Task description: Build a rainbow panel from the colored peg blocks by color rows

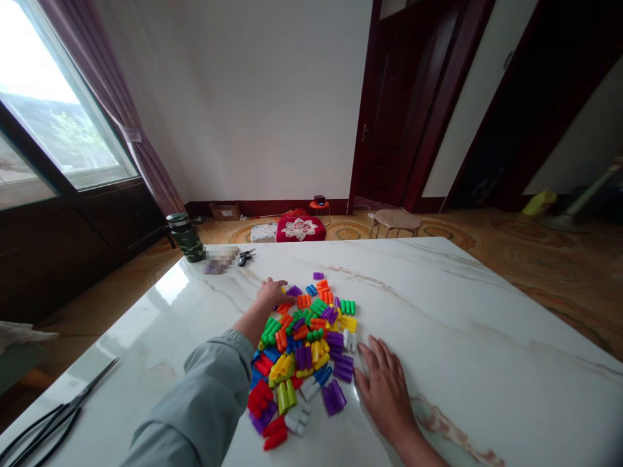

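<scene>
A heap of colourful plastic toy building pieces made of joined tubes lies on the white marble-look table. They are purple, red, orange, yellow, green, blue and white. My left hand reaches over the far left edge of the heap, its thumb and fingers apart. A purple piece lies just beyond its fingertips, and orange pieces are partly hidden under the hand. On the right, my right hand rests palm down on the tabletop with fingers spread, close beside purple pieces.
Long black-handled scissors lie at the table's left. A camouflage-patterned flask stands at the far left corner, near keys and a blurred-out item. Beyond the table are a stool and a red flowered cover.
</scene>
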Tool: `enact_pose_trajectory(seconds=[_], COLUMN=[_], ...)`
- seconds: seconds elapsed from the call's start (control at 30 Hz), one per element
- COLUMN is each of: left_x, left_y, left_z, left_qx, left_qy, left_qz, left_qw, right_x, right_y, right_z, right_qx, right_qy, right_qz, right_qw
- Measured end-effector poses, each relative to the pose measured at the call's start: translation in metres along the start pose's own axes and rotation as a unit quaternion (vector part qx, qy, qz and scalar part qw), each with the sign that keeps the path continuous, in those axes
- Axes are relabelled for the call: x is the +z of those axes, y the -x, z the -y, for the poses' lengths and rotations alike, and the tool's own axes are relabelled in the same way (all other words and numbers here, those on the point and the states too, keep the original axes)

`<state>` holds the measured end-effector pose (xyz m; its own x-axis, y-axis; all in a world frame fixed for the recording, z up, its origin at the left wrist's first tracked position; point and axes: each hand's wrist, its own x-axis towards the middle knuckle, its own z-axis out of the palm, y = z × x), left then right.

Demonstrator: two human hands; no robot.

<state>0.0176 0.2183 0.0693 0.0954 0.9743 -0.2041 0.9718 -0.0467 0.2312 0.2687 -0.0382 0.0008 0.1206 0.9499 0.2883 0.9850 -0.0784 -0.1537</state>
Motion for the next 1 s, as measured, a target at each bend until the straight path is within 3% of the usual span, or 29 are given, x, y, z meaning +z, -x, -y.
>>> enact_pose_trajectory(seconds=[0.23,0.4,0.5,0.67,0.77,0.87,1.0], left_x=[0.014,0.006,-0.010,-0.042,-0.050,-0.041,-0.011], left_y=[0.000,0.010,0.017,0.024,0.022,0.015,0.001], left_z=[-0.018,-0.019,-0.018,-0.020,-0.030,-0.051,-0.087], left_qx=[0.033,0.055,0.081,0.138,0.165,0.176,0.185], left_qy=[0.010,0.019,0.027,0.044,0.049,0.044,0.025], left_qz=[-0.042,-0.050,-0.016,0.097,0.107,0.056,-0.003], left_qw=[0.998,0.997,0.996,0.985,0.979,0.982,0.982], right_x=[-0.005,-0.005,-0.005,-0.005,-0.002,0.001,0.001], right_y=[-0.001,-0.001,0.000,0.000,0.001,0.002,0.002], right_z=[0.002,0.002,0.003,0.003,0.002,0.001,0.000], right_qx=[0.004,0.002,0.005,0.004,0.003,0.003,0.004], right_qy=[-0.003,-0.004,-0.009,-0.014,-0.016,-0.016,-0.014], right_qz=[0.009,-0.003,0.001,-0.004,-0.004,-0.002,0.004], right_qw=[1.000,1.000,1.000,1.000,1.000,1.000,1.000])
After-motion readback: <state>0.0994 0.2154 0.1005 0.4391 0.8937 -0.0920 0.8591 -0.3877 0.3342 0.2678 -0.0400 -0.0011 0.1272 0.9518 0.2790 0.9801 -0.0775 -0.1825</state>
